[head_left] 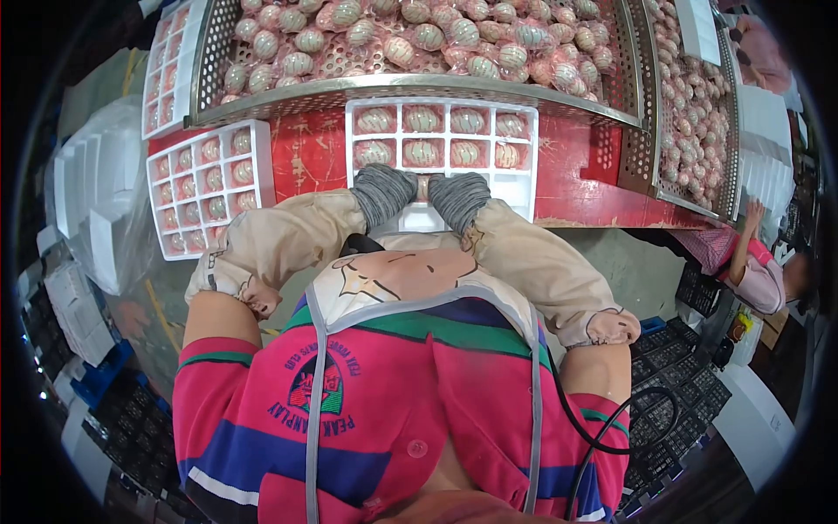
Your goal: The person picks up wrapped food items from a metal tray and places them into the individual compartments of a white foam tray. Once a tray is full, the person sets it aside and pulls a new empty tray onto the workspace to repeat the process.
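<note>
A white compartment tray lies before me on the red table. Its two far rows hold plastic-wrapped eggs, pale green-white with pink print. My left hand, in a grey knitted glove, is closed over the tray's third row at the left. Just right of the middle, my right hand, gloved alike, is also closed. In the narrow gap between my fingertips shows one wrapped egg. The gloves hide my fingertips and anything inside them. Bare white compartments show to the right of my right hand.
Beyond the tray stands a perforated metal bin heaped with wrapped eggs. Another metal bin is at the right. Filled trays sit at the left on the red table. A co-worker is at the far right.
</note>
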`<state>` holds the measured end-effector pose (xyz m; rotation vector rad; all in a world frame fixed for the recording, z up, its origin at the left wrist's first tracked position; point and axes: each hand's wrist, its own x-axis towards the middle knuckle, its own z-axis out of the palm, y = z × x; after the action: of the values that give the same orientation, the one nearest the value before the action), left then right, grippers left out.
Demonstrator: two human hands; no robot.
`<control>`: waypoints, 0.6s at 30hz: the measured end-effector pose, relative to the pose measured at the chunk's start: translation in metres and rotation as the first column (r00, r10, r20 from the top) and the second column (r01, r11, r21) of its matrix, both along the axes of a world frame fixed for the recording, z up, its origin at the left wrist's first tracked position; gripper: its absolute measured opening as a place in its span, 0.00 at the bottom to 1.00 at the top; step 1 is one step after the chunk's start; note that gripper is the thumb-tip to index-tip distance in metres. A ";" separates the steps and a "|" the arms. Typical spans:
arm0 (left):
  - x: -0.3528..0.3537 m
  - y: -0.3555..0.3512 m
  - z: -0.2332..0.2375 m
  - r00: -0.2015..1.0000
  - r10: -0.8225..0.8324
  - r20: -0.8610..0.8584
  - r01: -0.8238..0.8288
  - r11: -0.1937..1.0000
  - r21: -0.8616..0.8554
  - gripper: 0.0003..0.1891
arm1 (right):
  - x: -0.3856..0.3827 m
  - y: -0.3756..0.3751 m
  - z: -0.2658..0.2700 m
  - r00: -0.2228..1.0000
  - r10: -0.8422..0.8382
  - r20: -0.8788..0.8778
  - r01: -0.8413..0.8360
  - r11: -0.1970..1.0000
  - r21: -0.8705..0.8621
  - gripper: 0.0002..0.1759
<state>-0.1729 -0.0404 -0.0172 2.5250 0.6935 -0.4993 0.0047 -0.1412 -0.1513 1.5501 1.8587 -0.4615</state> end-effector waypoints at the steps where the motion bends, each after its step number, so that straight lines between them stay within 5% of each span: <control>1: 0.003 -0.001 0.001 1.000 -0.002 0.000 0.002 1.000 0.001 0.09 | -0.001 -0.002 0.000 0.994 -0.104 -0.045 0.110 0.977 0.182 0.12; 2: 0.005 -0.003 0.002 0.999 0.020 -0.047 -0.018 0.998 0.055 0.09 | -0.003 -0.006 0.000 0.975 -0.195 -0.109 0.221 0.910 0.351 0.13; 3: 0.006 -0.008 0.007 0.994 0.045 -0.096 -0.035 0.994 0.104 0.09 | -0.006 0.036 0.154 0.907 -0.153 -0.393 0.132 0.988 -0.081 0.19; 4: 0.008 -0.012 0.003 0.994 0.047 -0.099 -0.036 0.994 0.104 0.09 | -0.007 0.032 0.139 0.906 -0.152 -0.396 0.130 0.988 -0.082 0.19; 6: 0.015 -0.017 -0.015 0.996 0.002 -0.089 0.014 0.984 0.177 0.03 | -0.008 0.028 0.079 0.931 -0.121 -0.344 0.196 0.962 0.192 0.10; 8: 0.019 -0.020 -0.002 0.996 0.064 -0.063 -0.051 0.982 0.184 0.04 | -0.005 0.033 0.084 0.944 -0.098 -0.317 0.207 0.920 0.334 0.06; 10: 0.027 -0.012 0.056 0.968 0.200 -0.151 -0.208 0.977 -0.038 0.11 | -0.001 0.061 0.170 0.892 -0.066 -0.447 0.017 0.993 -0.113 0.18; 11: 0.024 -0.011 0.051 0.965 0.214 -0.149 -0.221 0.975 -0.026 0.11 | 0.002 0.062 0.203 0.897 0.013 -0.442 -0.032 0.999 -0.036 0.16; 13: 0.018 -0.012 0.033 0.974 0.194 -0.116 -0.189 0.981 0.049 0.07 | 0.027 0.070 0.204 0.844 -0.105 -0.526 0.249 0.945 0.211 0.15; 14: 0.024 -0.008 0.032 0.974 0.197 -0.114 -0.193 0.980 0.050 0.07 | 0.057 0.075 0.210 0.765 0.001 -0.644 0.372 0.815 0.444 0.16; 15: 0.031 -0.005 0.032 0.943 0.229 -0.243 -0.228 0.973 0.031 0.09 | 0.088 0.102 0.200 0.538 0.149 -0.830 0.545 0.690 0.477 0.16; 16: 0.035 -0.007 0.034 0.894 0.251 -0.372 -0.264 0.964 0.015 0.12 | 0.083 0.114 0.279 0.701 -0.293 -0.650 0.612 0.716 0.337 0.16; 17: 0.036 -0.009 0.049 0.900 0.254 -0.355 -0.271 0.963 0.001 0.12 | 0.114 0.138 0.255 0.752 -0.210 -0.624 0.593 0.630 0.502 0.18; 18: 0.037 -0.013 0.048 0.898 0.262 -0.354 -0.278 0.960 0.006 0.12 | 0.144 0.162 0.237 0.924 -0.045 -0.380 0.332 0.587 0.738 0.22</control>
<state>-0.1356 -0.0537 0.0306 2.2657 1.1332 -0.8648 0.1482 0.0211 0.0858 2.4089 2.3304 0.0910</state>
